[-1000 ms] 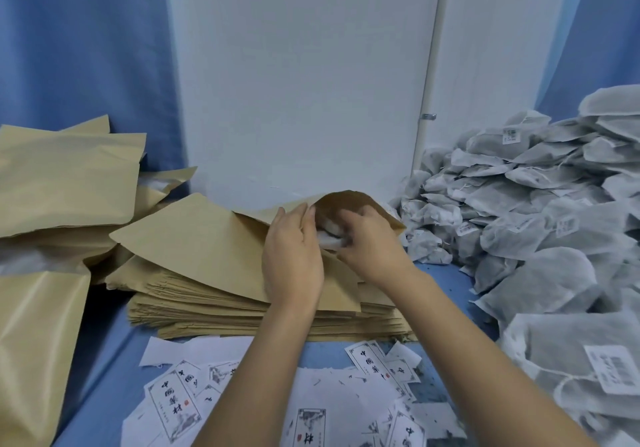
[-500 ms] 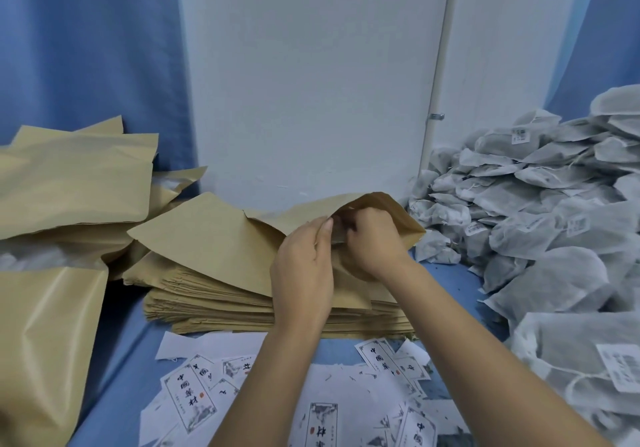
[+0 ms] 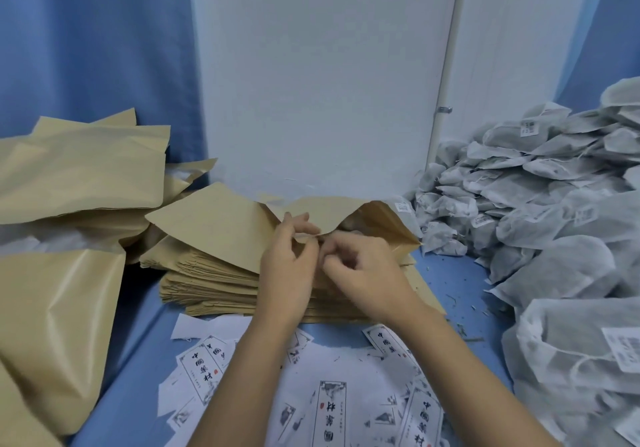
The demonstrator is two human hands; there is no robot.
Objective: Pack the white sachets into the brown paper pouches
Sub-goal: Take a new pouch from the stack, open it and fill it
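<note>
Since a second ago the right hand (image 3: 367, 273) has backed out of the mouth of the open pouch (image 3: 214, 224), where it was pushing a sachet in, and both hands now meet at the near lip.

Sweeping left to right from my seat, bulging filled pouches (image 3: 79, 176) are heaped at the far left, which I take as finished work. Next comes the stack of flat pouches (image 3: 207, 283), thick, with the open pouch lying on top of it. The left hand (image 3: 287, 266) pinches that pouch's near lip between thumb and fingers. The right hand sits just beside it, fingers curled at the same lip. The fingertips are smeared, so I cannot tell whether they grip paper or nothing. Printed labels (image 3: 332, 408) litter the blue cloth (image 3: 138, 335) below the wrists. At the right, the heap of white sachets (image 3: 554, 231) is large and runs off the frame.

I judge the job well short of done, since many sachets and many empty pouches remain. The open pouch's inside is in shadow, so I cannot confirm what lies in it, and the filled pile is cropped at the left.
</note>
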